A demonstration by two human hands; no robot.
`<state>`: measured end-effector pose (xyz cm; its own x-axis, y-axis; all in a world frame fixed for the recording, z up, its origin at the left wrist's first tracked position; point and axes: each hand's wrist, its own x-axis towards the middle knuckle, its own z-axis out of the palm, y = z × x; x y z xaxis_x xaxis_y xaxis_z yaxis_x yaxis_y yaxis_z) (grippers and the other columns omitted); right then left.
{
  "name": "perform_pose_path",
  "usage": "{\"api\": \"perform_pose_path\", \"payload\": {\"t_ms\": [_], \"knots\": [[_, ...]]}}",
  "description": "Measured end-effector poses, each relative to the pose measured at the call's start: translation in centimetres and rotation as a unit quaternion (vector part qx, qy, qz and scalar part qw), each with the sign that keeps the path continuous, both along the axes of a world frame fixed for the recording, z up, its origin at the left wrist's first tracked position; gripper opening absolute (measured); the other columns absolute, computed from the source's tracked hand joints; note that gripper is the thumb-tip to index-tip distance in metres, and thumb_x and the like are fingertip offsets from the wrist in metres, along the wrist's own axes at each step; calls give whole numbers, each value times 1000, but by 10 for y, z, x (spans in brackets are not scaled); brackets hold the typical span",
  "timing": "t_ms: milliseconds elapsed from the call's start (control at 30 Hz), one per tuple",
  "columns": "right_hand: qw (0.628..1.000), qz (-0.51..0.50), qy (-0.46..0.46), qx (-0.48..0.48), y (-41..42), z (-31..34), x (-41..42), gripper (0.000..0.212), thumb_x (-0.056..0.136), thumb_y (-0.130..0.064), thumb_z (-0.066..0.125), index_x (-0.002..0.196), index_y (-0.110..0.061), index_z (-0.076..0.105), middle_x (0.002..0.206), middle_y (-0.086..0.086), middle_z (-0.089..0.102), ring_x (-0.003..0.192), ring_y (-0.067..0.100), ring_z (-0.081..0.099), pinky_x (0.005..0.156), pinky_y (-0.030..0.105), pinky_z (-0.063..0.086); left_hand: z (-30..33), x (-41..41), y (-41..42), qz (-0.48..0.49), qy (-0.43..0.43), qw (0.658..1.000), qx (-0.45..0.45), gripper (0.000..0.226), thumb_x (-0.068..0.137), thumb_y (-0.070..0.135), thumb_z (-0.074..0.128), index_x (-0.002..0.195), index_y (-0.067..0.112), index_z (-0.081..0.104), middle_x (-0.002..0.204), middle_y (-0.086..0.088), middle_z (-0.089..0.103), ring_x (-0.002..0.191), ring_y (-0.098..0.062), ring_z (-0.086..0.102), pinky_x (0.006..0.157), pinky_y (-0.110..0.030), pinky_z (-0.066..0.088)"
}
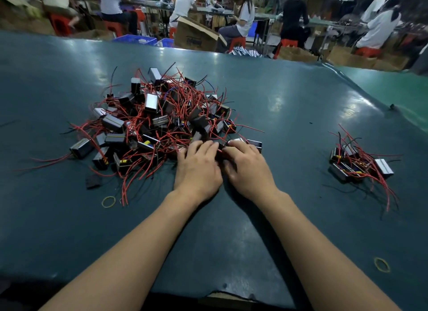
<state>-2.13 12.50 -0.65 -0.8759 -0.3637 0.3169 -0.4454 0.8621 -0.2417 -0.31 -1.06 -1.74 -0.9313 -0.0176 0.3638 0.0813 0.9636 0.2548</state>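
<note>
Head view: both hands were at the near edge of the pile of wired units [162, 116], centre-left of the frame on the green table [289, 97]. Left grip [196, 169] and right grip [245, 169] lay palm-down, side by side and touching, with fingers bent over the nearest units. Thumbs were tucked beneath, so could not tell whether either grip pinched a piece or only pressed on it. One silver-cased unit [253, 144] showed at the right fingertips, touching them.

Judgement: the step was gathering a few units clear of the tangle. Best done by drawing them slowly toward the lower frame, letting the red leads slip free rather than dragging the heap along.

Smaller bunch [356, 165] sat well apart at right of frame. Rubber band [108, 201] lay loose at lower left, second band [382, 264] at lower right.
</note>
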Motion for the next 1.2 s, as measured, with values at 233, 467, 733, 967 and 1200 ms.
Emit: {"api": "perform_pose_path", "payload": {"t_ms": [233,467,733,967,1200], "knots": [[990,-11,40,-133,11,-2,7,10,87,-16,68,90,-7,64,101,6,64,92,29,57,80,40,46,4,9,0,21,122,991,40,37,78,23,57,113,17,64,115,-3,63,107,-27,55,87,-40,37],[832,-82,-96,-540,28,10,8,14,92,-11,65,83,-18,56,80,5,65,70,21,64,68,36,52,2,10,-2,123,54,991,-15,25,87,27,58,110,25,68,118,8,61,117,-21,42,92,-38,26],[566,-58,-246,-785,43,24,3,30,90,-4,62,116,-11,52,83,7,69,62,21,67,53,24,53,2,10,-4,156,83,978,109,70,77,4,60,143,18,41,118,-1,62,121,-23,43,94,-40,28],[515,-14,-192,-835,59,33,-2,16,94,3,50,105,-3,60,98,16,65,93,26,65,83,27,57,0,9,-7,149,54,986,51,43,88,22,58,131,26,56,128,4,57,125,-21,39,95,-38,30],[757,-19,-179,-628,58,17,-7,17,95,-11,58,108,-9,68,103,7,72,97,17,66,94,32,50,3,12,-6,140,72,985,75,36,83,16,60,118,20,63,110,1,65,110,-24,43,90,-35,31]]}}
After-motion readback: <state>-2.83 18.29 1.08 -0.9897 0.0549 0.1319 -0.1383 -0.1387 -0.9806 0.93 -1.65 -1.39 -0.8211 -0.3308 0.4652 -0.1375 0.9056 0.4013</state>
